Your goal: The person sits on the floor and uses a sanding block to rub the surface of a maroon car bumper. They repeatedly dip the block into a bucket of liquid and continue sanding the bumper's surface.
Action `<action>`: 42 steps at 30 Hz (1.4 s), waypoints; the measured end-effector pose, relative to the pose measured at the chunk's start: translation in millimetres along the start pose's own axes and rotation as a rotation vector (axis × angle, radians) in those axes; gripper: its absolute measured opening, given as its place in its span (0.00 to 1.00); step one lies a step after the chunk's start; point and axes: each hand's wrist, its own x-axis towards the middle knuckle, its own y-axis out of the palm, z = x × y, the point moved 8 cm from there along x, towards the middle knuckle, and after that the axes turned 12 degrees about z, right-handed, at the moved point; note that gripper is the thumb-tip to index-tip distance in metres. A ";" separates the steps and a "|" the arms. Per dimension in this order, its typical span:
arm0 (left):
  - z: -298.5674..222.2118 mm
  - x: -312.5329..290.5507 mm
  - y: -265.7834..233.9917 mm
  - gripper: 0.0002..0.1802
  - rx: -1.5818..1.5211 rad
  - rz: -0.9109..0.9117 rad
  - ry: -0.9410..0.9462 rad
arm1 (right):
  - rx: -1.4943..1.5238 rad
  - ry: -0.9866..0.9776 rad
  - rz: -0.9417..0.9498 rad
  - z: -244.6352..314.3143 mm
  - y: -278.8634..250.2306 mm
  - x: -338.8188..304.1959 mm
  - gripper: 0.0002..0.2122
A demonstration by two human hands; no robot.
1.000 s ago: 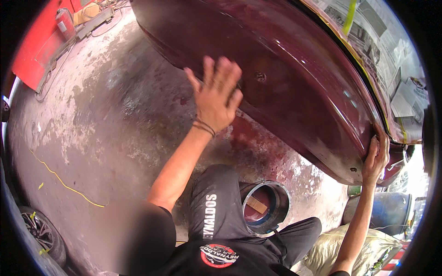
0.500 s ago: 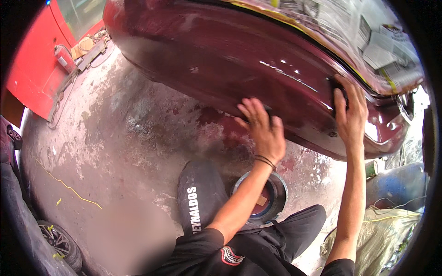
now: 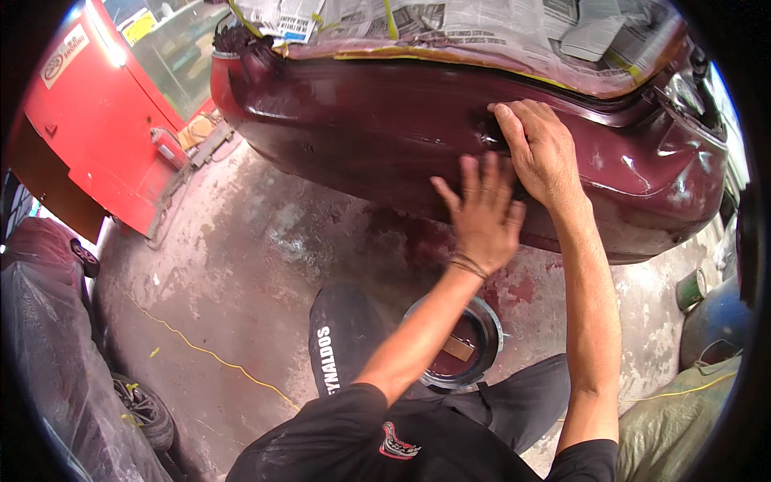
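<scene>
Looking through the head view, the only one: our L hand point(image 3: 488, 225) has its fingers spread, nothing gripped, & is blurred at the maroon bumper point(image 3: 377, 120); can't tell if they touch it or hover just off. Our R hand point(image 3: 544, 153) bends over the bumper, just beyond & right of the L fingers, its own fingers curled; can't tell if smth's under them, b/c the hand hides it. The bumper runs out both sides of the fingers, prob. set broadside so both hands reach it. Bucket point(image 3: 491, 345) w/ a brown slab point(image 3: 458, 348) inside sits nearer us than the L fingers, between our legs point(image 3: 526, 394), prob. for quick access. Newspaper point(image 3: 474, 28), edged w/ yellow tape point(image 3: 377, 55), lies beyond the R fingers, prob. shielding what's underneath.
</scene>
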 end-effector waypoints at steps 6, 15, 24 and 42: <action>177.2 66.4 -139.0 0.33 0.064 -0.139 -0.391 | 0.168 -0.004 -0.092 -6.6 -7.5 -5.4 0.19; 20.7 56.2 -84.9 0.29 0.166 0.075 0.345 | 0.576 0.231 -0.051 -27.8 -1.7 -3.1 0.25; 295.3 122.6 -217.4 0.34 0.328 0.268 -0.446 | 0.510 0.133 -0.184 -21.4 -3.9 -4.0 0.24; 52.0 -273.9 86.2 0.32 -0.279 1.274 0.444 | 0.472 0.691 0.559 24.6 115.7 -289.6 0.14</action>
